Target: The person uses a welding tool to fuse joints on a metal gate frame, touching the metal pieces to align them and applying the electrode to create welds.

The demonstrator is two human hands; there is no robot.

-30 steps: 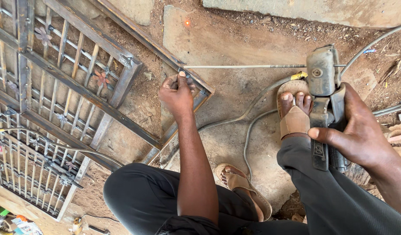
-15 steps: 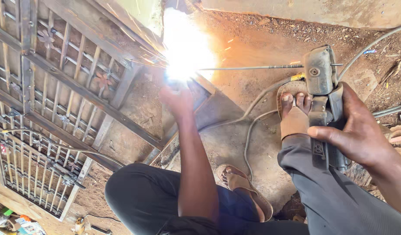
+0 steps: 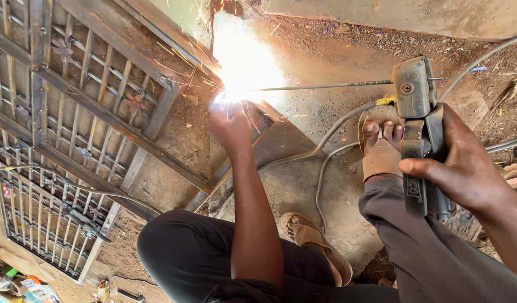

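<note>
Gate frame (image 3: 90, 112): a large metal grille of bars and flat strips lies on the dirt ground (image 3: 337, 50); it fills the space left of the arc, and its near corner runs right up to the flash.
Legs: dark trousers (image 3: 185, 252) sit below the arc, the sandalled right foot (image 3: 382, 148) to its lower right, the other sandal (image 3: 314, 241) further down.
Cables: two grey leads (image 3: 325, 163) curve over the ground from the right foot toward the frame corner.
Right hand (image 3: 466, 168): well to the right of the arc, wrapped tight around the electrode holder (image 3: 418, 129), thumb pressed along its grip.
Left hand (image 3: 230, 120): just below the arc, fingers closed on the frame corner; glare hides what exactly they pinch.
Welding rod (image 3: 325, 86): a thin straight rod reaching left from the holder, its tip lost in the flash.
Arc (image 3: 241, 62): white glare with sparks at the frame corner.
Step in hand: the joint looks to be mid-weld, the arc burning.
Next move: judged from this, a steady rod feed into the joint as the rod shortens, while the left hand keeps the piece from shifting.
</note>
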